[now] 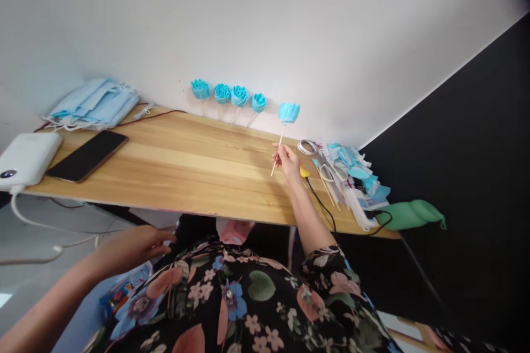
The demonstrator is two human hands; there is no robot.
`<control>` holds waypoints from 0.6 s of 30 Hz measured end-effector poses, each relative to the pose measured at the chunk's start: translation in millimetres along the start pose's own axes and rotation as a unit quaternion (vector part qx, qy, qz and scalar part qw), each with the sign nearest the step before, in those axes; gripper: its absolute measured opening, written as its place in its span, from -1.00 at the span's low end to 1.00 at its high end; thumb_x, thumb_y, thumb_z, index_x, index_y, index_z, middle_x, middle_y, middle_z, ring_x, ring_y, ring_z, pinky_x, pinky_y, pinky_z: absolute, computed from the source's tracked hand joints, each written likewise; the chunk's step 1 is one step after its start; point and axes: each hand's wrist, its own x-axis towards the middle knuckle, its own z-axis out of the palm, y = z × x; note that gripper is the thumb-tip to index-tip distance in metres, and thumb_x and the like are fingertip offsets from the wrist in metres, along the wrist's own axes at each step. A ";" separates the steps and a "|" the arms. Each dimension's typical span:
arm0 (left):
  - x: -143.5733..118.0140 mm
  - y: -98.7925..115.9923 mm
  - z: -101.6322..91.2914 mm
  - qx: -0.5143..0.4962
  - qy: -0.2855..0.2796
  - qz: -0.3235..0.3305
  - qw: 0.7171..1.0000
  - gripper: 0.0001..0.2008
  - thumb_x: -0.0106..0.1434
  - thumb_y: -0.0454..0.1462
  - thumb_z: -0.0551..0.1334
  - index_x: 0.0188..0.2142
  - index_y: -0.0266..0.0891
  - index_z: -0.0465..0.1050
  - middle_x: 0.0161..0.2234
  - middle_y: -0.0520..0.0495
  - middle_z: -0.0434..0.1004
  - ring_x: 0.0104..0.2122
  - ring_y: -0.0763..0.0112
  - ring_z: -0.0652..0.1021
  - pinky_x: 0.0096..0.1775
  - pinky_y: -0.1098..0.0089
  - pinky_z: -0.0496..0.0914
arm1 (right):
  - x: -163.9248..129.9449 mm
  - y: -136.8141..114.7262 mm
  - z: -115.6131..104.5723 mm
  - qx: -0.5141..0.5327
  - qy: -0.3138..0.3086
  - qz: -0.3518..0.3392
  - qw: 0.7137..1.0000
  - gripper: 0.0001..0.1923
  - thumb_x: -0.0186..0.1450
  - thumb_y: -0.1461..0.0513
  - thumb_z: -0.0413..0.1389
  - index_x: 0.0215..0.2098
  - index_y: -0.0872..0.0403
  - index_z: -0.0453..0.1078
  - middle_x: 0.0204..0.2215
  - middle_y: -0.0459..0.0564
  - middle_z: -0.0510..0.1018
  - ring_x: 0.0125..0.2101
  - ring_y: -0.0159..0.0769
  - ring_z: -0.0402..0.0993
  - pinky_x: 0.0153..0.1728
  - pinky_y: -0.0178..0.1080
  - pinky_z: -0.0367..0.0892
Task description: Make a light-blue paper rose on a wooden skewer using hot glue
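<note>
Here, a blue flower on a stick (285, 128) is held up over the wooden table (174, 165).

The thin pale stick is pinched low down in the right hand (286, 162), so the folded, cup-shaped bloom is raised above and just beyond the fingers, toward the white wall. Four finished blue rosettes (228, 94) are stood along the far edge to its left. The left hand (136, 245) is kept loose and empty below the near table edge, at the floral-print lap.

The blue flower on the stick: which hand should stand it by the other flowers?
Probably the right hand: it already grips the flower's stick near the row of flowers. The left hand sits below the table, empty.
</note>
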 end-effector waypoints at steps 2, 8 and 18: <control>-7.8 0.2 -1.4 -0.012 0.009 -0.016 1.000 -0.62 0.46 -0.01 0.21 0.04 -0.07 0.72 -0.04 -0.14 0.78 -0.11 0.03 0.75 -0.12 0.29 0.57 | -9.9 -1.9 -4.8 0.000 0.002 -0.004 1.000 -0.37 0.14 -0.27 0.32 -0.13 0.04 0.57 -0.53 -0.15 0.51 -0.54 -0.44 0.40 -0.59 -0.37 0.19; 110.1 65.0 -6.7 0.043 0.143 0.125 0.981 -0.43 0.56 -0.05 0.13 0.42 -0.28 0.38 0.49 -0.30 0.25 0.48 -0.02 0.31 0.46 0.01 0.22 | -25.6 -14.4 3.8 0.011 -0.009 -0.024 1.000 -0.41 0.18 -0.23 0.34 -0.11 0.03 0.60 -0.49 -0.13 0.56 -0.51 -0.43 0.45 -0.55 -0.37 0.26; 284.8 122.5 12.2 0.193 0.133 0.013 0.972 -0.50 0.51 -0.06 0.29 0.29 -0.31 0.45 0.32 -0.31 0.46 0.27 -0.02 0.51 0.30 0.00 0.44 | -40.4 -27.4 2.1 0.019 0.018 -0.049 0.998 -0.48 0.22 -0.19 0.31 -0.13 0.04 0.62 -0.51 -0.13 0.57 -0.52 -0.43 0.46 -0.55 -0.37 0.28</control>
